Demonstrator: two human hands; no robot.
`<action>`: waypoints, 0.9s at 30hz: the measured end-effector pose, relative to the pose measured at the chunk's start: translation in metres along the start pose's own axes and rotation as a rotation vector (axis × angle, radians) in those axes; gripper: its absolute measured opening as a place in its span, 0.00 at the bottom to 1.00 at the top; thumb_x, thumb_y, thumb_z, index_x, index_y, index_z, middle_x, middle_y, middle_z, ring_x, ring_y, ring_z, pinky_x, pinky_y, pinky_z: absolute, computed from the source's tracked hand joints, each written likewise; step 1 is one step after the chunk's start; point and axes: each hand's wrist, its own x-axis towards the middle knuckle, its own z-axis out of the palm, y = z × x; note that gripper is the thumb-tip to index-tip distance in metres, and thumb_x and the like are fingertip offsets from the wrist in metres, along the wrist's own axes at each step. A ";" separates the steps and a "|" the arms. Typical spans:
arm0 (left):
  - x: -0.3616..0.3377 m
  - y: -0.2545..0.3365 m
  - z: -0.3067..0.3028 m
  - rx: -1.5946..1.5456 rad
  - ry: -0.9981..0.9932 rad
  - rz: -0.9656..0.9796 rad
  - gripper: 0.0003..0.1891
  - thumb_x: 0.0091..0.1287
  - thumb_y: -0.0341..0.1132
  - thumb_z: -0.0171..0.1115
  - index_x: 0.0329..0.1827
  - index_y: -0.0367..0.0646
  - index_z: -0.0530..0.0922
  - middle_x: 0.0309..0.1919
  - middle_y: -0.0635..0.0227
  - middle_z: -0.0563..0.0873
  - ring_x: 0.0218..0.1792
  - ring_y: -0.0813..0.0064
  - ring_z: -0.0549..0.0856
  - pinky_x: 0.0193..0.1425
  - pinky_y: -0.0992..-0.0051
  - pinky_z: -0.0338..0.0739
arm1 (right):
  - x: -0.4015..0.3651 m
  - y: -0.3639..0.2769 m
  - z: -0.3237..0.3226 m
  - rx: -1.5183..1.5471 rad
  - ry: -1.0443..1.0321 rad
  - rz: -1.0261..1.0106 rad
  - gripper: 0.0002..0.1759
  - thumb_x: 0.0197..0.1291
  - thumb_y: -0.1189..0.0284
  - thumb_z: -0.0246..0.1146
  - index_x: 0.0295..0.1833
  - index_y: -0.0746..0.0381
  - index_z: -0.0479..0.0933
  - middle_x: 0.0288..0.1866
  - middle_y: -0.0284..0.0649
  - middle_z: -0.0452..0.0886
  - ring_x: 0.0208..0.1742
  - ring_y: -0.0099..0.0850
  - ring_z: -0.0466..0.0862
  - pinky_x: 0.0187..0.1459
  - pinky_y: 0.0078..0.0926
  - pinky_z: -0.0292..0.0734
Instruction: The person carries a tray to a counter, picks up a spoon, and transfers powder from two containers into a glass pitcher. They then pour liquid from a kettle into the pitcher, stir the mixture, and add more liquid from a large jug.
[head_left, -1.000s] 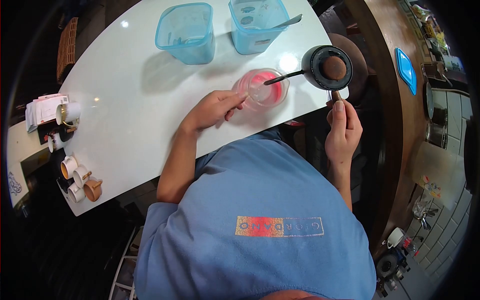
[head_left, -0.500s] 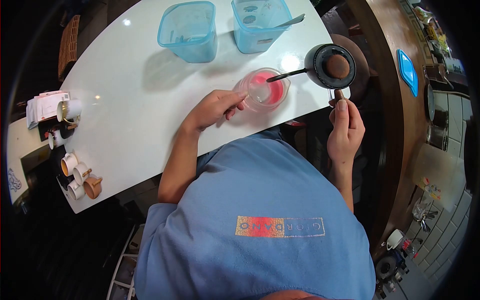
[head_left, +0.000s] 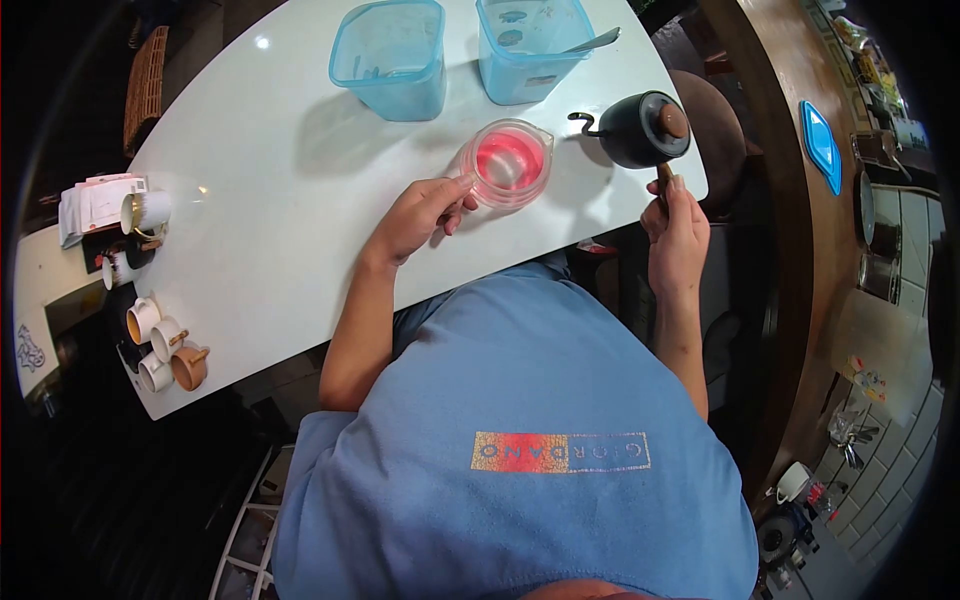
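My left hand (head_left: 425,217) grips the handle of a clear glass jug (head_left: 540,165) with pink-red liquid (head_left: 508,161) inside; the jug is over the white table. In my right hand (head_left: 680,235) is the wooden handle of a black gooseneck kettle (head_left: 632,132) with a brown lid knob (head_left: 673,121). The kettle is held up near the table's right edge. Its thin spout points left towards the jug, a short gap away from the rim. Fingers of both hands are closed around the handles.
Two light-blue plastic containers, the left one (head_left: 395,85) and the right one (head_left: 525,75), stand at the back; a spoon (head_left: 597,40) leans in the right one. Several cups (head_left: 160,340) sit at the table's left corner. A blue lid (head_left: 820,145) lies on the wooden counter (head_left: 765,60).
The kettle has tipped back towards upright, and its spout has moved away from above the jug to the right. The jug has shifted slightly, with my left hand still on its handle.
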 end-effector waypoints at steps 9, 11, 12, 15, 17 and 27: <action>0.000 0.000 0.005 0.010 0.063 0.021 0.24 0.71 0.52 0.49 0.33 0.36 0.79 0.18 0.76 0.72 0.21 0.86 0.69 0.29 0.83 0.63 | 0.023 0.028 0.004 -0.099 0.055 0.079 0.19 0.69 0.60 0.52 0.42 0.68 0.75 0.20 0.25 0.62 0.22 0.14 0.58 0.25 0.15 0.52; 0.001 -0.004 0.005 0.044 0.057 0.020 0.25 0.72 0.51 0.46 0.36 0.36 0.79 0.17 0.76 0.72 0.21 0.87 0.70 0.27 0.84 0.60 | 0.025 0.031 0.006 -0.092 0.063 0.078 0.19 0.69 0.60 0.52 0.42 0.68 0.75 0.20 0.25 0.63 0.22 0.14 0.59 0.25 0.15 0.52; 0.001 -0.006 0.005 0.046 0.065 0.016 0.24 0.73 0.51 0.46 0.37 0.36 0.79 0.19 0.75 0.73 0.21 0.87 0.70 0.28 0.84 0.61 | 0.026 0.033 0.006 -0.087 0.068 0.079 0.19 0.69 0.60 0.52 0.42 0.68 0.75 0.20 0.25 0.63 0.22 0.14 0.59 0.25 0.15 0.51; 0.001 -0.008 0.005 0.062 0.078 -0.007 0.23 0.73 0.50 0.46 0.38 0.37 0.79 0.23 0.75 0.75 0.22 0.87 0.70 0.29 0.84 0.62 | 0.031 0.042 0.002 -0.109 0.038 0.072 0.21 0.70 0.59 0.51 0.43 0.68 0.76 0.21 0.25 0.63 0.23 0.14 0.59 0.25 0.15 0.52; 0.000 -0.008 0.004 0.077 0.082 -0.027 0.23 0.74 0.49 0.46 0.39 0.37 0.78 0.25 0.74 0.76 0.23 0.87 0.70 0.29 0.84 0.62 | 0.032 0.043 0.001 -0.167 0.032 0.082 0.22 0.70 0.58 0.51 0.44 0.68 0.76 0.21 0.26 0.65 0.23 0.15 0.61 0.26 0.15 0.53; 0.001 -0.012 0.005 0.071 0.106 -0.008 0.25 0.71 0.55 0.48 0.37 0.39 0.78 0.24 0.75 0.73 0.21 0.87 0.68 0.27 0.84 0.62 | 0.046 0.045 -0.061 -1.002 0.380 -0.129 0.23 0.63 0.53 0.57 0.43 0.65 0.76 0.30 0.43 0.79 0.34 0.32 0.78 0.40 0.32 0.71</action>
